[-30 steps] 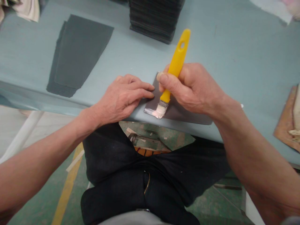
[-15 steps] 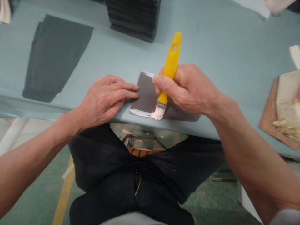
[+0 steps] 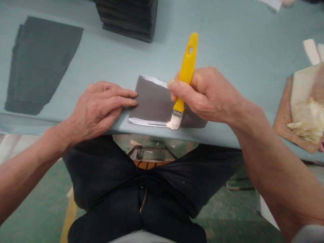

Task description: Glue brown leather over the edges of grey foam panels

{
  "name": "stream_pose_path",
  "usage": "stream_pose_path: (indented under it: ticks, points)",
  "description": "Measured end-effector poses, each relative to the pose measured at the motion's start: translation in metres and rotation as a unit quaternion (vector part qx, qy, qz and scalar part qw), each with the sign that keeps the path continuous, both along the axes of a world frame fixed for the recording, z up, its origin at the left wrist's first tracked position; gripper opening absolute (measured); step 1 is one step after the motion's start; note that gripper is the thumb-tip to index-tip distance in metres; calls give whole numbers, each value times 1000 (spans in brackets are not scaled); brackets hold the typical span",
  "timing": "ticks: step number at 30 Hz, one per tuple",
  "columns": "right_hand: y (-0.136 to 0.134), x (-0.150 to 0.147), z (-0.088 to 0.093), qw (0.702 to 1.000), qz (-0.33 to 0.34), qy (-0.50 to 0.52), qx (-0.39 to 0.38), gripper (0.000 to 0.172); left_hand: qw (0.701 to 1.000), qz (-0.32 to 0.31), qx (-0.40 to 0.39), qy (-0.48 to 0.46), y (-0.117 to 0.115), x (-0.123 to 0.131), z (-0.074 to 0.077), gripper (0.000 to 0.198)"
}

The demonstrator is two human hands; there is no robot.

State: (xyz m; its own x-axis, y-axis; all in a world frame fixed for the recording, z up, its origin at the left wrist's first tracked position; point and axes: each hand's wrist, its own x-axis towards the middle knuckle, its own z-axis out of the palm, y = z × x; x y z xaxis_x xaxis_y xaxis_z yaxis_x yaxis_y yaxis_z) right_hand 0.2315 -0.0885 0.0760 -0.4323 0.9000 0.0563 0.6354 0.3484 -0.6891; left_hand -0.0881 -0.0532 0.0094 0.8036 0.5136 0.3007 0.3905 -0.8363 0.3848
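Observation:
My right hand (image 3: 199,92) is closed around the yellow handle of a paintbrush (image 3: 187,69). Its pale, coated bristles touch the near edge of a dark grey sheet (image 3: 154,101) lying flat on the table. White wet-looking strips run along the sheet's far and near edges; its right part is partly hidden under my right hand. My left hand (image 3: 106,104) rests flat on the table with fingers stretched out, the fingertips touching the sheet's left edge.
Toward the back stands a tall stack of dark sheets (image 3: 128,20). More dark pieces (image 3: 45,60) lie overlapped on the left of the blue-green table (image 3: 227,40). At the right edge is a brown board (image 3: 282,114) bearing a pale container with crusty yellowish residue.
The brush has moved rightward along the sheet's near edge, and the white strip there is longer. The whole view has shifted, with table things appearing further left.

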Motion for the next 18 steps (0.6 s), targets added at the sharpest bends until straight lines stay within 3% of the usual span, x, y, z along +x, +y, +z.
stream_pose_path:
  ticks: [18]
  points:
    - [-7,32,3,999,-42,-10,-6,50,1000,-21,7,2,5,-4,0,60]
